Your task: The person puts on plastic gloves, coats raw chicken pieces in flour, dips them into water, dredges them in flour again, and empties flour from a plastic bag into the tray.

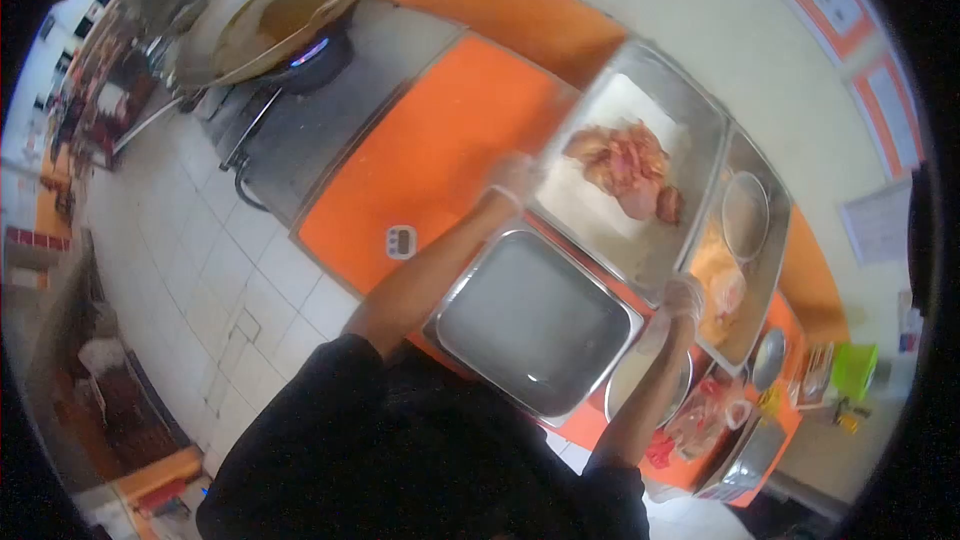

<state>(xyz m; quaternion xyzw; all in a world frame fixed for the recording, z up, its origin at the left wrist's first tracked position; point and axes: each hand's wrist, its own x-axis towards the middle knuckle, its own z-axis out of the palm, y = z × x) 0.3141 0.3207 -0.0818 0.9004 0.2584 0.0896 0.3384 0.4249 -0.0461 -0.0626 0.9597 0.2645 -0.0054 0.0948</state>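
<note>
A large rectangular metal tray [704, 105] holds a heap of reddish-brown meat pieces [630, 165] on a white sheet. My left hand [515, 180], in a clear plastic glove and smeared by motion, is at the tray's left edge and appears to grip it. At the near right corner, my gloved right hand [683, 298] closes round the rim; its fingertips are partly hidden. Just below, between my forearms, sits a metal pan [535, 325] of cloudy liquid.
A wok [215, 25] of oil sits over a lit burner at upper left. The orange counter [430, 130] bears a timer [401, 242]. On the right are a second tray [770, 270] of orange-yellow powder with a sieve [745, 217], a round bowl [665, 395] and plastic bags [705, 420].
</note>
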